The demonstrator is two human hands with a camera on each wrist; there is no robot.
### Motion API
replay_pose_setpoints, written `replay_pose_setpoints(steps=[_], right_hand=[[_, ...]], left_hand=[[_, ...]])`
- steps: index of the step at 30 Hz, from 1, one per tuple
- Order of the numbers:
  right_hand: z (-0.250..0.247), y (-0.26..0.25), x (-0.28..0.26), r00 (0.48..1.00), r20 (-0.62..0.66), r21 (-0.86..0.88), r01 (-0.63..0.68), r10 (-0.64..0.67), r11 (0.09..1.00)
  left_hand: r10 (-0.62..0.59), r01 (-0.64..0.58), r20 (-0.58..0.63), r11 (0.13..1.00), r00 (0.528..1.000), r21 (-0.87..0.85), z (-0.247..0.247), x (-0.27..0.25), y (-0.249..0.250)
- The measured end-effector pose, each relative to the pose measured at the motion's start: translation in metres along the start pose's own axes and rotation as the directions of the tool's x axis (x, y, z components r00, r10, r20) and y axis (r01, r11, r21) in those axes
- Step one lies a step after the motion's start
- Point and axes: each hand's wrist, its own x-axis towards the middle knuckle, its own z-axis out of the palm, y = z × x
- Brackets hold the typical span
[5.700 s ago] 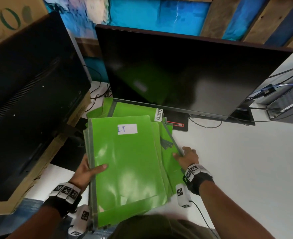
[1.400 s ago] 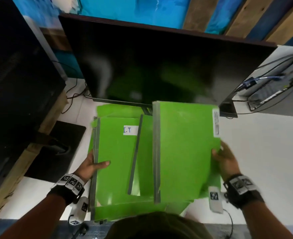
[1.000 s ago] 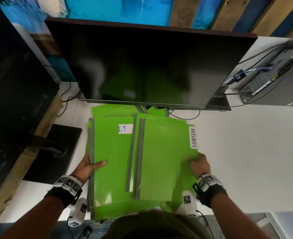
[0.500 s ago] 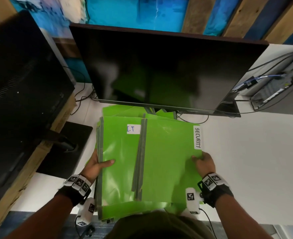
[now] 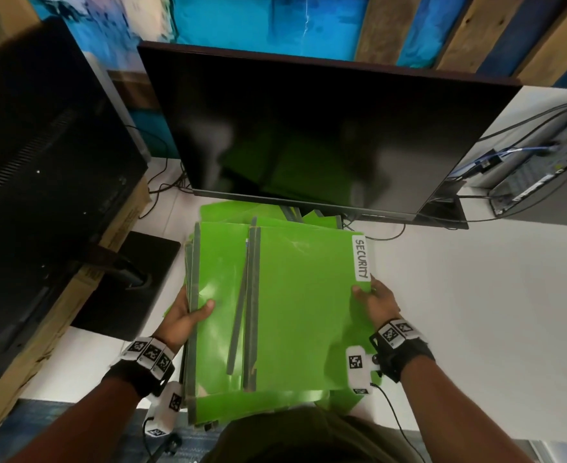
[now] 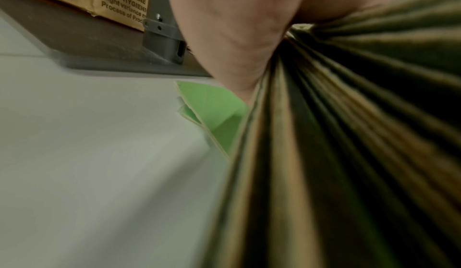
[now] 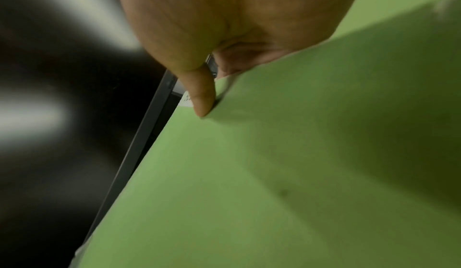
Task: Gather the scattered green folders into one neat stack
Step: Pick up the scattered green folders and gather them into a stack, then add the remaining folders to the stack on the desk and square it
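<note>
I count two hands: my left hand (image 5: 185, 317) at seven o'clock, my right hand (image 5: 377, 304) at four. Green folders (image 5: 295, 295) sit in one pile; I can't count them. Two dark monitors (image 5: 308, 128), one cardboard box (image 5: 115, 235) at nine.

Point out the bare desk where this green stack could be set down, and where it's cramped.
Free: the white desk right of the right hand, in front of the monitor. Crowded: left of the folder stack, the black stand base and cardboard box hem in the left hand.
</note>
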Motion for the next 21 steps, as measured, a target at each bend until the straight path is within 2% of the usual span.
replay_pose_setpoints(steps=[4, 6, 9, 12, 16, 21], right_hand=[[0.010, 0.018, 0.008, 0.998, 0.061, 0.092, -0.017, 0.012, 0.996], [0.016, 0.010, 0.003, 0.998, 0.061, 0.101, -0.006, 0.000, 0.995], [0.030, -0.002, 0.000, 0.990, 0.122, -0.078, 0.078, -0.069, 0.994], [0.046, -0.009, -0.003, 0.992, 0.125, -0.206, 0.059, -0.034, 0.977], [0.062, 0.000, -0.008, 0.998, 0.048, -0.219, 0.060, -0.051, 0.974], [0.068, 0.004, -0.014, 0.995, 0.067, -0.161, 0.082, -0.072, 0.983]], left_hand=[[0.026, -0.024, -0.029, 0.996, 0.999, 0.088, 0.006, -0.008, 0.003], [0.029, -0.027, -0.014, 0.995, 0.999, 0.098, 0.008, -0.011, 0.006], [0.031, -0.027, -0.032, 0.993, 0.999, 0.117, 0.002, -0.011, -0.001], [-0.017, 0.023, -0.034, 0.987, 0.999, 0.160, -0.005, -0.004, -0.014], [-0.007, 0.011, -0.032, 0.993, 0.999, 0.120, 0.006, -0.017, 0.005], [0.045, -0.046, 0.016, 0.996, 0.999, 0.077, 0.014, -0.024, 0.015]])
